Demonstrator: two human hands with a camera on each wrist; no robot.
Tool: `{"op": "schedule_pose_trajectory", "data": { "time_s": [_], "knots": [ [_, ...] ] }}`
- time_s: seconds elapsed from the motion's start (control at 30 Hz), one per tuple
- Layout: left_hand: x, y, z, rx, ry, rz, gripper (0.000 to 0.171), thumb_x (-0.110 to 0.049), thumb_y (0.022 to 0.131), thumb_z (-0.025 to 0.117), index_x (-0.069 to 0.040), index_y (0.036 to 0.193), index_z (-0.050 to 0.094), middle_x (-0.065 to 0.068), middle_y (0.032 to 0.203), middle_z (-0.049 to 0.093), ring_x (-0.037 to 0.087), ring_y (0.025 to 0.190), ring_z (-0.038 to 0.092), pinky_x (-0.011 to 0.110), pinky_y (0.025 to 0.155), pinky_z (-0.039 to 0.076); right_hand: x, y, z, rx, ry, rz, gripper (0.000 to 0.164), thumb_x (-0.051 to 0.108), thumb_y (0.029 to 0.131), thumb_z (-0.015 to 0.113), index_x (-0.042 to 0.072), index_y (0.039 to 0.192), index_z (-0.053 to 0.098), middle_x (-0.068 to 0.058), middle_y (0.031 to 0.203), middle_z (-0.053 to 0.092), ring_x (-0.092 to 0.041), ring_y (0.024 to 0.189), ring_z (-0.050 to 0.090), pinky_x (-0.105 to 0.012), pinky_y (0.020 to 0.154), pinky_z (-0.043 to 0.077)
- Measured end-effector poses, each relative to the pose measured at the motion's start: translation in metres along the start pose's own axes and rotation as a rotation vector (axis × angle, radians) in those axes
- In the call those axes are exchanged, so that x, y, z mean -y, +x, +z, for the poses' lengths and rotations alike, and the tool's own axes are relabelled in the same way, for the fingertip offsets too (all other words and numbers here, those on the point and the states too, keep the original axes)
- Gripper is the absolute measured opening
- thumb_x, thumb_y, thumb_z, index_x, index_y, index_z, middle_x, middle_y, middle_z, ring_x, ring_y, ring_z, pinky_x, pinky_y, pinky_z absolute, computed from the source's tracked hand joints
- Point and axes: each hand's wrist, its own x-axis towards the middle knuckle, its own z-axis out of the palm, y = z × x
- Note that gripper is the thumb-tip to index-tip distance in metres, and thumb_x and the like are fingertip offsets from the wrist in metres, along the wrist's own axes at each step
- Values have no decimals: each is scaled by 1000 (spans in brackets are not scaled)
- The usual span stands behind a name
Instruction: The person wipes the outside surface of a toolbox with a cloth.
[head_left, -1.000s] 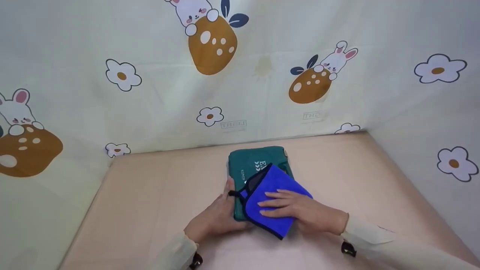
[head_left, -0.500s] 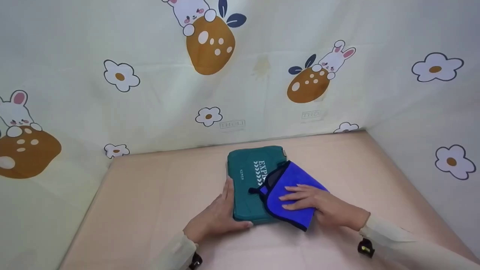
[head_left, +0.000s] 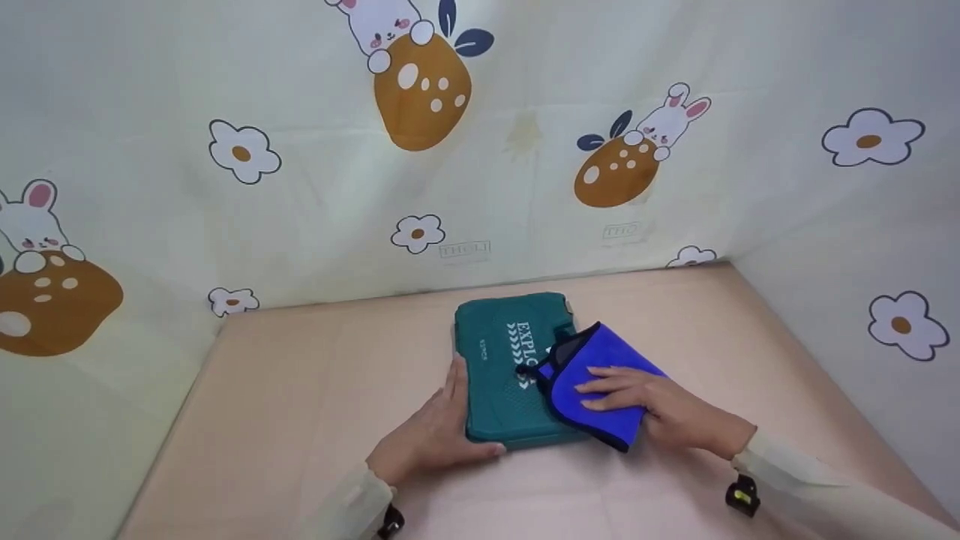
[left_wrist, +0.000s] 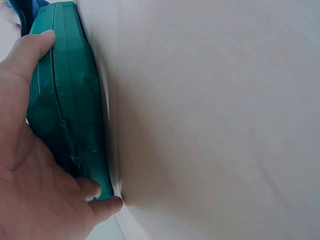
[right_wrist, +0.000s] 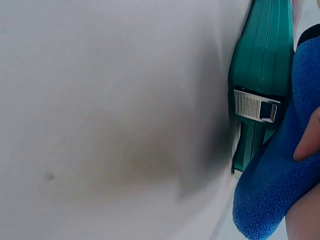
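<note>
A green zip-up-looking case (head_left: 495,360) with white lettering lies flat on the table; the right wrist view shows a silver clasp (right_wrist: 257,106) on its side. My left hand (head_left: 435,435) grips its near left corner, fingers along the left side and thumb along the near edge. In the left wrist view the thumb (left_wrist: 40,45) presses the case's rim. My right hand (head_left: 660,409) holds a folded blue fleecy cloth (head_left: 611,352) with black trim and a small loop. Its fingers stretch over the top, and the cloth covers the case's right part, overhanging the edge.
The beige table (head_left: 300,405) carries the case near its middle. A pale curtain (head_left: 322,195) printed with rabbits and flowers stands behind and at both sides. Each wrist wears a black band (head_left: 742,495).
My right hand has slid the blue cloth to the right across the case, uncovering more of the white lettering. My left hand stays at the corner.
</note>
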Motion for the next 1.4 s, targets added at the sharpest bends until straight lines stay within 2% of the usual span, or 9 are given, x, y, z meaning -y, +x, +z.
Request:
{"op": "schedule_pose_trajectory", "data": {
  "time_s": [0.17, 0.3, 0.47, 0.63, 0.83, 0.93, 1.13, 1.27, 1.4],
  "knots": [
    [0, 0, 0, -10, 3, 15, 144, -77, 73, 73, -4, 159, -17, 20, 167, -8, 39, 148, 21, 52, 115, 25, 2, -1, 1, -6, 8, 9, 80, -26, 80, 45, 24, 138, 67, 11, 146, 54, -29, 144, 37, -68, 106, 29],
    [1, 0, -1, 15, 14, -20, 140, -83, 75, 64, -8, 160, -18, 14, 168, -9, 37, 149, 19, 52, 116, 24, 5, -3, 3, -11, 19, 20, 82, -28, 78, 45, 23, 139, 65, 9, 147, 53, -30, 144, 36, -68, 107, 28],
    [3, -1, -3, 19, -1, -22, 116, -79, 91, 45, -8, 161, -14, 13, 168, -9, 34, 150, 16, 51, 117, 19, 15, -5, 8, -14, -17, 48, 91, -30, 72, 43, 22, 144, 61, 6, 151, 50, -32, 145, 34, -65, 108, 28],
    [5, -3, -4, 13, 17, 14, 98, -68, 101, 33, -4, 160, -11, 15, 168, -7, 31, 151, 12, 51, 118, 16, 27, -6, 13, -37, -34, 56, 89, -28, 75, 46, 21, 149, 54, 2, 154, 46, -34, 146, 32, -64, 108, 29],
    [4, -3, -7, 25, 31, 9, 96, -67, 102, 32, -6, 161, -12, 13, 168, -8, 30, 152, 10, 50, 119, 15, 35, -3, 17, -123, 0, 56, 81, -25, 78, 46, 12, 149, 53, -3, 154, 46, -34, 144, 35, -48, 113, 26],
    [3, -2, -7, 31, 32, 0, 96, -68, 102, 32, -7, 161, -12, 11, 168, -9, 29, 152, 10, 50, 119, 16, 41, 1, 17, -139, 73, 110, 80, -25, 78, 44, 11, 149, 52, -6, 155, 45, -34, 143, 36, -50, 112, 27],
    [6, 0, -8, 15, 31, 53, 94, -63, 104, 34, -4, 160, -11, 13, 168, -9, 29, 152, 11, 49, 118, 17, 59, 15, 17, -172, 271, 203, 78, -25, 83, 42, 12, 151, 49, -7, 156, 43, -29, 145, 33, -56, 111, 27],
    [7, 1, -8, 5, 31, 76, 93, -61, 105, 34, -2, 160, -11, 15, 168, -8, 31, 151, 11, 48, 118, 18, 73, 26, 24, -181, 311, 172, 81, -26, 85, 43, 16, 154, 46, -2, 158, 40, -25, 147, 29, -53, 112, 26],
    [8, 1, -6, 8, 39, 72, 89, -55, 107, 37, -1, 160, -10, 15, 168, -8, 31, 151, 13, 48, 118, 19, 86, 36, 38, -135, 281, 80, 90, -28, 78, 41, 17, 156, 43, 0, 160, 38, -24, 148, 27, -50, 114, 25]
  ]
}}
